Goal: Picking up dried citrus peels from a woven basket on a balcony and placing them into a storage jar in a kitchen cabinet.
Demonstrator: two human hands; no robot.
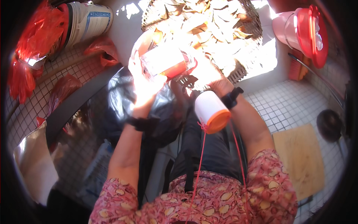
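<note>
My left hand [145, 86] grips a clear jar or bottle [177, 70] with a pale wrapper and a red section, tilted on its side. Strong sunlight washes out much of the jar and my fingers. Beside the jar's right end is my right hand [214, 74], so overexposed that its fingers and any hold cannot be made out. Just beyond both hands lies a woven basket [253, 21] of dry, curled brown leaves [221, 16]. Below my right wrist a white cylindrical container [209, 105] with an orange lid [218, 121] hangs on a red cord [200, 162].
A black plastic bag [120, 92] sits under my left forearm. Red plastic bags [39, 36] and a white bucket [95, 21] stand at upper left. To the right are a pink bucket [285, 28], a wooden board [300, 161] and a dark round object [329, 125] on tiled surfaces.
</note>
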